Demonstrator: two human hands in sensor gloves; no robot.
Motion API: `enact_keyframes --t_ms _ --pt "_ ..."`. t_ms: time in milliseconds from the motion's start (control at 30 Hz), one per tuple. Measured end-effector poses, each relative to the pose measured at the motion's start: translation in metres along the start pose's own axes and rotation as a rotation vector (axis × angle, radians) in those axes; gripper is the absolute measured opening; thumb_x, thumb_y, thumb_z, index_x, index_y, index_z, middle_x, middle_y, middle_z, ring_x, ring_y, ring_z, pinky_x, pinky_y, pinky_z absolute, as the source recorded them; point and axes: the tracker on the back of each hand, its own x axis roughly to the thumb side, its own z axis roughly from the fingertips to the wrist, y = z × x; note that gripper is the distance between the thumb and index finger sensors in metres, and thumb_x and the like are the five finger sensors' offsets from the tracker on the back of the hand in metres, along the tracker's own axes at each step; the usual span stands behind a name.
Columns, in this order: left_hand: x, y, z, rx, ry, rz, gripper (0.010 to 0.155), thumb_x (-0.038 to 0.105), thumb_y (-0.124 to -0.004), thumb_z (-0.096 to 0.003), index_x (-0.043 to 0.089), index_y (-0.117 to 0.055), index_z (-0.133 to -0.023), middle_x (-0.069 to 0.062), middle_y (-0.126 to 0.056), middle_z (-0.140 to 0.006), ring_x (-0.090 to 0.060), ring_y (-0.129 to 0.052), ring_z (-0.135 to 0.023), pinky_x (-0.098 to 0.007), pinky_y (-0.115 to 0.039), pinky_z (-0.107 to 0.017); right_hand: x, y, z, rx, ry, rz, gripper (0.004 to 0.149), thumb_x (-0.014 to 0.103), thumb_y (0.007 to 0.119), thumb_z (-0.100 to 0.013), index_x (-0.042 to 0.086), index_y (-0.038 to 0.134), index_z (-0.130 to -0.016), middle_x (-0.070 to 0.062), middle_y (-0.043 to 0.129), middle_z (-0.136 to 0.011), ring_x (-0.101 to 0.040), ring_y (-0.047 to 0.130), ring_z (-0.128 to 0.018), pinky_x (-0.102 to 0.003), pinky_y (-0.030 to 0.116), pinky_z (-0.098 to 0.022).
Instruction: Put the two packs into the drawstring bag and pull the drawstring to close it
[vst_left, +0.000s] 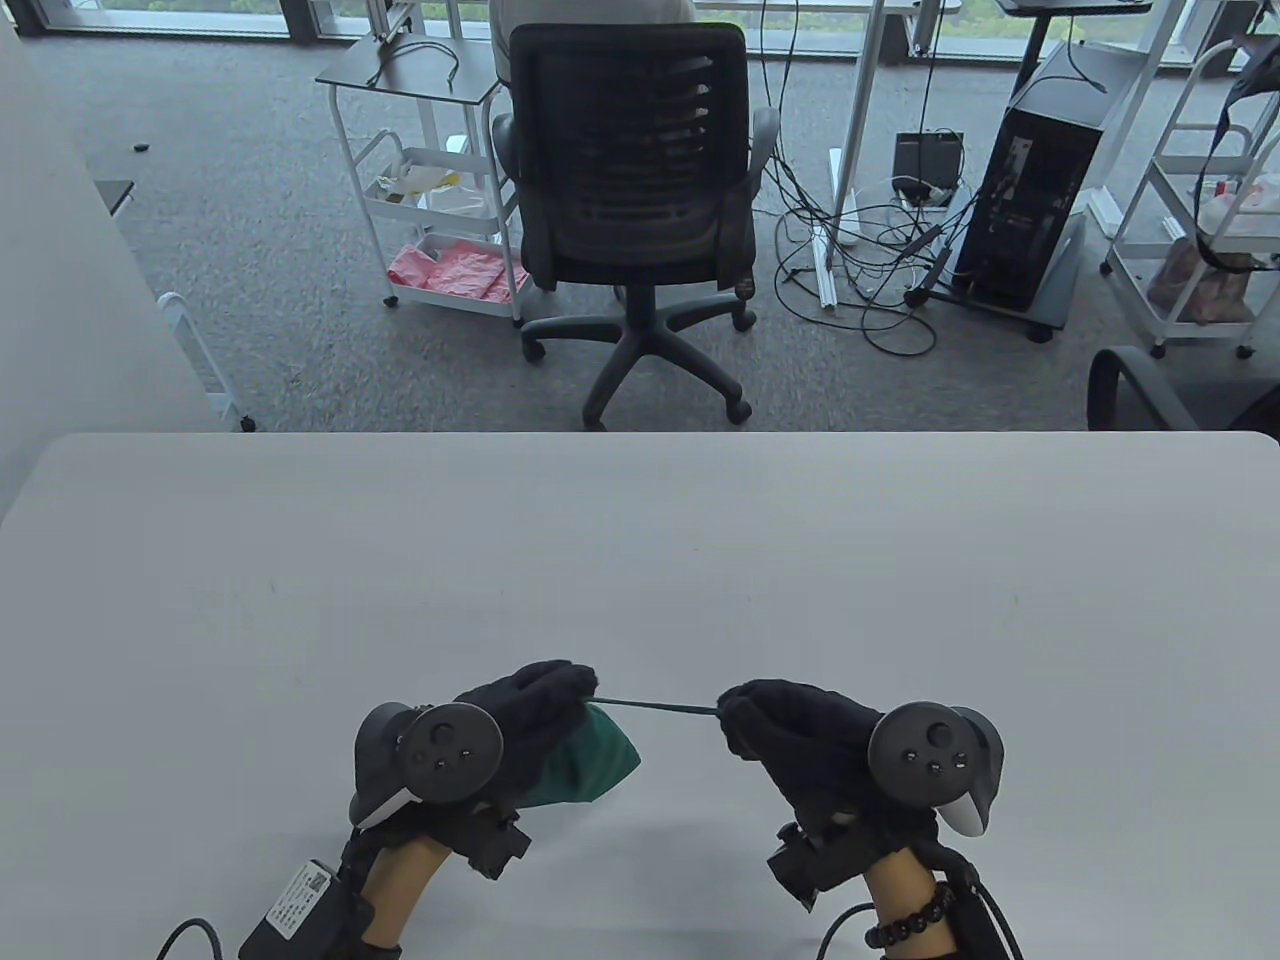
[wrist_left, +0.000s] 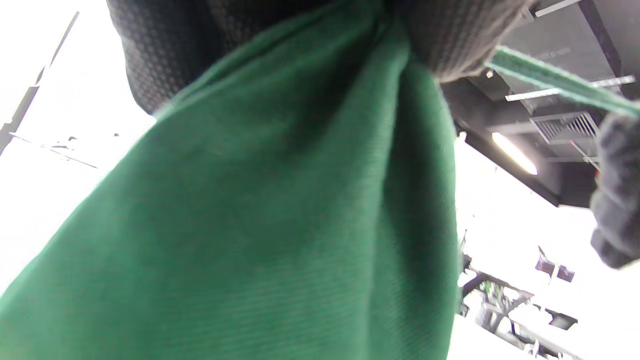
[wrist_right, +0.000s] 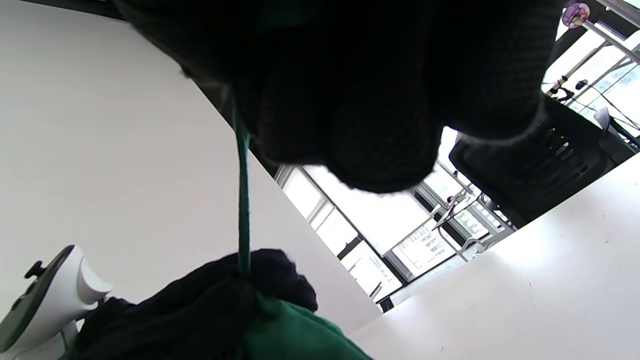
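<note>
A green drawstring bag (vst_left: 590, 765) (wrist_left: 280, 220) (wrist_right: 295, 330) hangs bunched under my left hand (vst_left: 540, 700), which grips its gathered neck near the table's front edge. A thin green drawstring (vst_left: 655, 706) (wrist_left: 560, 82) (wrist_right: 243, 200) runs taut from the neck to my right hand (vst_left: 745, 715), which pinches its end a short way to the right. The bag's mouth looks drawn together. The two packs are not visible; the bag bulges, but its contents are hidden.
The grey table (vst_left: 640, 560) stretches bare beyond the hands. Past its far edge stand a black office chair (vst_left: 635, 190), white trolleys (vst_left: 440, 180) and a computer tower (vst_left: 1035, 180) with cables on the floor.
</note>
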Motion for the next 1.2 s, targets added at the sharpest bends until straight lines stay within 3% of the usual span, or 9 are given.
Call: enact_keyframes --t_ms 367,833,1033,1200 --pt "-0.024 0.009 0.002 0.098 0.132 0.205 0.043 0.045 -0.073 -0.0529 0.032 -0.081 -0.093 -0.004 -0.093 -0.093 -0.025 -0.109 -0.071 -0.045 -0.091 -0.059 -0.009 0.052 -0.004 0.270 0.067 0.031 0.039 0.042 0.075 -0.055 0.014 0.091 -0.077 -0.007 0.102 -0.062 -0.024 0.107 -0.049 -0.046 0.092 -0.044" --pt "-0.026 0.002 0.000 0.059 0.169 0.434 0.044 0.045 -0.074 -0.0516 0.032 -0.082 -0.092 -0.005 -0.094 -0.092 -0.023 -0.112 -0.069 -0.042 -0.094 -0.058 -0.016 0.087 -0.004 0.407 0.136 0.176 0.042 0.041 0.074 -0.055 0.012 0.088 -0.083 -0.010 0.101 -0.067 -0.029 0.106 -0.052 -0.049 0.090 -0.045" --pt "-0.029 0.002 0.002 0.065 0.166 0.388 0.043 0.045 -0.075 -0.0509 0.033 -0.083 -0.092 -0.004 -0.093 -0.094 -0.024 -0.110 -0.073 -0.044 -0.092 -0.060 -0.017 0.093 -0.003 0.428 0.151 0.210 0.048 0.041 0.074 -0.055 0.008 0.084 -0.088 -0.013 0.099 -0.071 -0.031 0.105 -0.055 -0.051 0.089 -0.047" --pt "-0.033 0.006 0.002 0.095 0.154 0.292 0.043 0.044 -0.076 -0.0505 0.034 -0.083 -0.091 -0.003 -0.091 -0.096 -0.026 -0.108 -0.076 -0.046 -0.090 -0.062 -0.025 0.074 -0.005 0.377 0.195 0.256 0.056 0.044 0.073 -0.055 0.003 0.079 -0.093 -0.018 0.095 -0.077 -0.037 0.103 -0.061 -0.055 0.086 -0.050"
